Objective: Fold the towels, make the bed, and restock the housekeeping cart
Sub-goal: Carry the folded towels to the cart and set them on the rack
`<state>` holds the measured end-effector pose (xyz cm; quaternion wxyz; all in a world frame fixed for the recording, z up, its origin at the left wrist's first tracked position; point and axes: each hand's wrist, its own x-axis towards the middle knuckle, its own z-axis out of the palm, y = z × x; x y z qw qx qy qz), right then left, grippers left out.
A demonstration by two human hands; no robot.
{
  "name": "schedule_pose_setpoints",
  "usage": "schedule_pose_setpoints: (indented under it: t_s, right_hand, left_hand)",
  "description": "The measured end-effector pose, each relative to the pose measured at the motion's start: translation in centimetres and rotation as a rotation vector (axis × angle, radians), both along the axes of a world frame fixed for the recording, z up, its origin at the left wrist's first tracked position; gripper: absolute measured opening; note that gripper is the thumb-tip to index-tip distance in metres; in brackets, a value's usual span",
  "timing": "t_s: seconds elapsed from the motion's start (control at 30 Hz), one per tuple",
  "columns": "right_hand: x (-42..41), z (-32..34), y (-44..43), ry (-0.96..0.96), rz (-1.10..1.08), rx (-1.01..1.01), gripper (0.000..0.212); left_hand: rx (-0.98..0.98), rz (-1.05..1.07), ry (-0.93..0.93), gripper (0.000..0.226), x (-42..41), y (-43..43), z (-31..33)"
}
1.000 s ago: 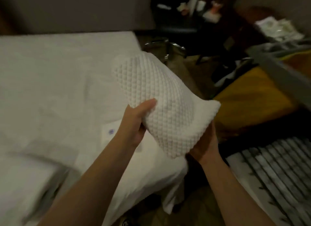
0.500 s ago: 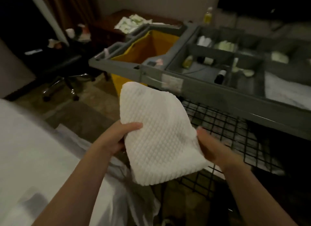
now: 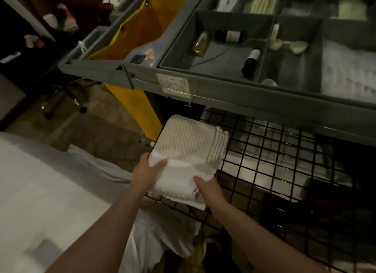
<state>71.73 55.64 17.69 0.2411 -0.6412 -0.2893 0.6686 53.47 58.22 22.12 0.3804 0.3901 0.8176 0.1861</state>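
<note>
A folded white waffle towel (image 3: 189,150) lies on the black wire shelf (image 3: 264,161) of the grey housekeeping cart (image 3: 244,95), at the shelf's left end under the top tray. My left hand (image 3: 147,174) grips the towel's near left edge, thumb on top. My right hand (image 3: 207,188) holds its near right corner, fingers under the fold. The bed (image 3: 40,191) with its white sheet lies at the lower left.
The cart's top tray holds small bottles (image 3: 251,59), sachets and a white towel (image 3: 350,71) in separate compartments. A yellow laundry bag (image 3: 140,34) hangs at the cart's left end. A swivel chair base (image 3: 67,102) stands on the floor beyond the bed.
I turned from the bed to the cart with the towel held in both hands. The towel has come down from the air onto the wire shelf.
</note>
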Motion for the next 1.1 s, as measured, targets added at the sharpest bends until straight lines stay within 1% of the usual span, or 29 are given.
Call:
schedule_pose_setpoints:
  t_s: [0.07,0.1,0.13,0.17,0.2,0.23,0.27,0.3,0.33,0.4,0.53,0.6,0.7,0.83,0.97,1.1]
  right_hand:
    - [-0.7,0.3,0.6,0.06,0.017,-0.01,0.023]
    - [-1.1,0.8,0.8,0.052,0.032,-0.029,0.026]
    - [-1.5,1.3,0.9,0.021,0.025,-0.039,0.035]
    - [-1.8,1.8,1.0,-0.075,0.011,-0.025,0.047]
    - [-2.2,2.7,0.8,-0.231,0.007,0.016,0.056]
    - [-2.4,3.7,0.6,-0.426,0.027,0.08,0.06]
    - [-2.7,5.0,0.2,-0.59,0.057,0.186,0.062]
    - [-3.3,6.2,-0.3,-0.68,0.098,0.315,0.062]
    - [-4.1,7.6,-0.6,-0.717,0.147,0.456,0.06]
    - [-6.3,9.0,-1.0,-0.726,0.252,0.667,0.053]
    - [-13.1,12.0,-2.0,-0.718,0.51,0.874,0.038]
    - [-17.6,13.3,-4.3,-0.642,0.675,0.984,0.034]
    - [-24.4,13.7,-10.0,-0.527,0.924,1.113,0.029]
    - [-32.8,11.8,-19.9,-0.421,1.165,1.13,0.025]
    - [-40.2,8.5,-30.0,-0.346,1.403,1.102,0.024]
    - [-45.5,5.6,-38.8,-0.324,1.67,1.071,0.027]
  left_hand:
    - [0.036,-0.053,0.089,0.063,-0.6,0.4,0.1]
    - [0.057,-0.09,0.151,0.06,-0.9,0.5,0.1]
    - [0.077,-0.121,0.211,0.059,-1.2,0.4,0.1]
    - [0.096,-0.148,0.258,0.058,-1.1,0.3,0.2]
    - [0.123,-0.152,0.285,0.056,-1.1,-0.2,0.6]
    - [0.162,-0.14,0.289,0.054,-1.2,-0.7,0.9]
    - [0.209,-0.111,0.279,0.052,-1.4,-1.5,1.3]
    - [0.251,-0.054,0.261,0.049,-2.0,-2.4,1.9]
    - [0.282,0.016,0.243,0.048,-2.9,-3.5,2.6]
    - [0.311,0.127,0.232,0.043,-5.3,-6.2,4.1]
    - [0.298,0.188,0.325,0.031,-11.1,-12.6,6.5]
    - [0.29,0.275,0.356,0.027,-14.1,-16.5,6.9]
    - [0.272,0.435,0.372,0.023,-18.0,-23.4,6.7]
    - [0.213,0.598,0.389,0.021,-23.4,-35.3,5.2]
    - [0.136,0.842,0.389,0.019,-28.2,-47.7,3.0]
    - [0.041,1.042,0.384,0.024,-30.0,-58.9,0.3]
